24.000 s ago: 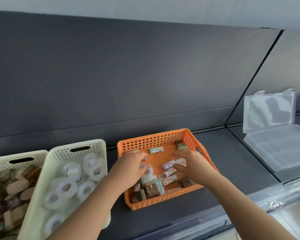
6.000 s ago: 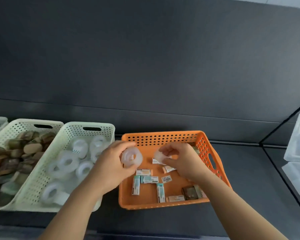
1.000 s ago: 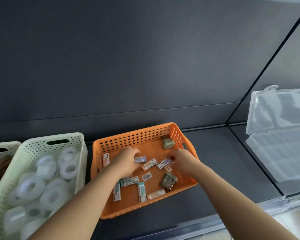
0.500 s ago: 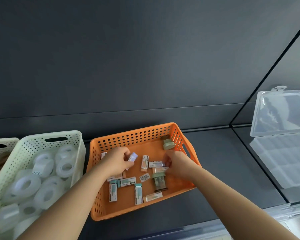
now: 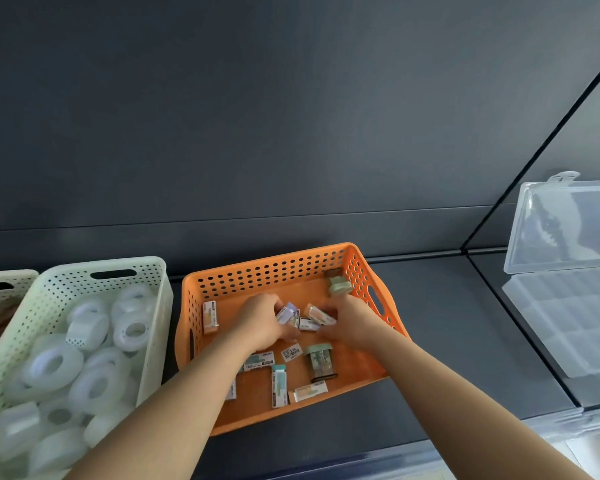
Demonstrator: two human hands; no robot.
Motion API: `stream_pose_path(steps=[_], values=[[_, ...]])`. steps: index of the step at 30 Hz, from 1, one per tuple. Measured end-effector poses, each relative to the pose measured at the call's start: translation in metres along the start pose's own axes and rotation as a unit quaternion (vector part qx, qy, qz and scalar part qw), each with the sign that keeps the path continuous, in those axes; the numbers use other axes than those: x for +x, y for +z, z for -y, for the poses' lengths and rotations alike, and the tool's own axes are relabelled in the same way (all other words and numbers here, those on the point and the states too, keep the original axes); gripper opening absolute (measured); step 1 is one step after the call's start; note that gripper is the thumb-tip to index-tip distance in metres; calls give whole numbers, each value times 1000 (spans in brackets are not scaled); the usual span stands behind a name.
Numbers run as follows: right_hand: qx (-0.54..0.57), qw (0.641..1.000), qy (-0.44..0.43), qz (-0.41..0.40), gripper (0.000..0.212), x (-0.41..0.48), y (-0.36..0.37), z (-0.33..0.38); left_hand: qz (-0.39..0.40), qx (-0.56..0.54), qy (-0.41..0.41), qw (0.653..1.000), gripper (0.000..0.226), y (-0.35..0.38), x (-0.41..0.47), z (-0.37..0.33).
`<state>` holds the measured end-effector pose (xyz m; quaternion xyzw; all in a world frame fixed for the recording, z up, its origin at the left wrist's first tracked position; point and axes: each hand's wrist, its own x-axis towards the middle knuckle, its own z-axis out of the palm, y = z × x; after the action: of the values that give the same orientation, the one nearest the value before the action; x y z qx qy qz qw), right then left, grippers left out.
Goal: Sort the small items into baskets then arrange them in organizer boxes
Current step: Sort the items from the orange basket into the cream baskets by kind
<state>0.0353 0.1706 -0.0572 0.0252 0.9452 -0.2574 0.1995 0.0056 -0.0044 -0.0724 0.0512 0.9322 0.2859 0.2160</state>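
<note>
An orange perforated basket (image 5: 274, 268) sits on the dark shelf, holding several small wrapped erasers (image 5: 279, 384) and two green-capped sharpeners (image 5: 321, 363). Both my hands are inside it, near the middle. My left hand (image 5: 262, 322) grips a small eraser with a lilac-white wrapper (image 5: 287, 312). My right hand (image 5: 350, 318) pinches an orange-and-white eraser (image 5: 319, 315). The two held erasers almost touch. One sharpener (image 5: 338, 284) lies at the basket's back right corner.
A pale green basket (image 5: 153, 289) full of white tape rolls (image 5: 132, 332) stands left of the orange one, with another basket (image 5: 0, 278) at the far left edge. An open clear organizer box (image 5: 568, 306), lid raised, stands at the right.
Both hands drew closer together in the basket's middle, each now holding an eraser. The view shifted slightly left.
</note>
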Motion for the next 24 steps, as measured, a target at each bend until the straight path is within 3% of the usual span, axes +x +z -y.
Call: stream_pose_path(steps=[6,12,18,24], values=[[-22,999,26,-2,21,4,-3,1,30,41,-36,998,43,-1,4,-6],[-1,999,36,-2,17,0,-5,0,33,7,-25,999,33,-5,0,0],[55,998,16,-32,14,-8,-13,19,-36,-37,-3,999,34,-24,-21,10],[89,993,-57,-44,18,-20,-20,83,-148,-100,12,984,13,-70,-77,46]])
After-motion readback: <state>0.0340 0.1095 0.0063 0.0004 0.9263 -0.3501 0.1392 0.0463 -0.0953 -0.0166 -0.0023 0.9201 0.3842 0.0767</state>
